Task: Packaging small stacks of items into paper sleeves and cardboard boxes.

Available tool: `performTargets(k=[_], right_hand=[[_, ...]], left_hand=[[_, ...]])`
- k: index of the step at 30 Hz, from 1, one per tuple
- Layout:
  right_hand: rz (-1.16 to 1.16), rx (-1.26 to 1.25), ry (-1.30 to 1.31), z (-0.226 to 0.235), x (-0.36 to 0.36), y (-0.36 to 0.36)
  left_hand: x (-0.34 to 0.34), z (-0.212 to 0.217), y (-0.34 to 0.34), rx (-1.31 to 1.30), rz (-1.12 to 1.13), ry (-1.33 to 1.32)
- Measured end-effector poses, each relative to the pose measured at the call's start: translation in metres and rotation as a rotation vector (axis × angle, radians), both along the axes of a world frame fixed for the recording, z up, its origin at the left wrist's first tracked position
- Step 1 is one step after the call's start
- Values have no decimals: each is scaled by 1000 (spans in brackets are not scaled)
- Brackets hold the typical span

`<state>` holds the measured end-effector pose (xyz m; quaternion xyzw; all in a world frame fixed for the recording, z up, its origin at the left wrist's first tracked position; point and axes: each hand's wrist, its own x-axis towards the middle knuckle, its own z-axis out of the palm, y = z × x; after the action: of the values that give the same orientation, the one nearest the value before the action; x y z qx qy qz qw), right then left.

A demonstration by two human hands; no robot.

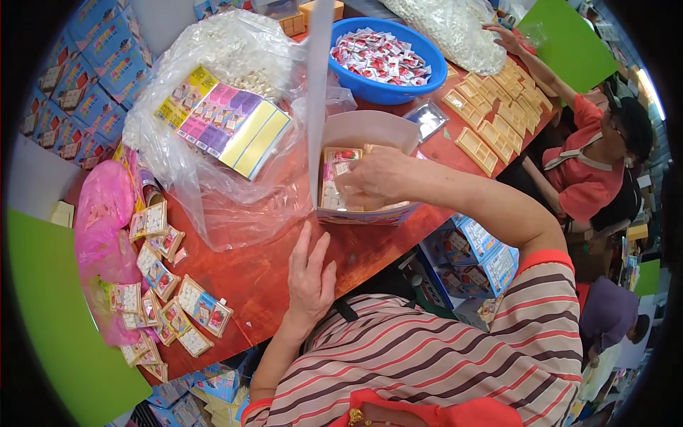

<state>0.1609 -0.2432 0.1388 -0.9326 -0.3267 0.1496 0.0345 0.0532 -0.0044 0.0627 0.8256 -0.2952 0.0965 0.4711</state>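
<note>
My right hand (380, 178) reaches into an open cardboard box (366, 215) on the red table, fingers curled down and a little blurred. Whatever they close on is hidden. Inside the box lie small trays of white pieces (331, 196), with a red and pink packet (343, 154) showing. My left hand (311, 274) is open in front of the box, touching nothing I can make out, its fingers apart and pointing away from me. To its left is a loose heap of filled trays (203, 306) holding white pieces and coloured packets.
A clear bag of white pieces (235, 53) with colourful printed sheets (224, 121) on it stands back left. Behind the box is a blue basin (356, 89) of small packets. Empty tan trays (491, 107) spread to the right, where a co-worker (583, 156) reaches over. A pink bag (107, 206) lies left.
</note>
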Motion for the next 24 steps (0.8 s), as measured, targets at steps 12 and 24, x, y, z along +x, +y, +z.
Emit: performTargets(k=[12, 24], right_hand=[[151, 309, -264, -21, 11, -33], [172, -7, -52, -29, 5, -4]], left_hand=[[-7, -23, 9, 47, 40, 102], [-24, -27, 24, -4, 274, 36]])
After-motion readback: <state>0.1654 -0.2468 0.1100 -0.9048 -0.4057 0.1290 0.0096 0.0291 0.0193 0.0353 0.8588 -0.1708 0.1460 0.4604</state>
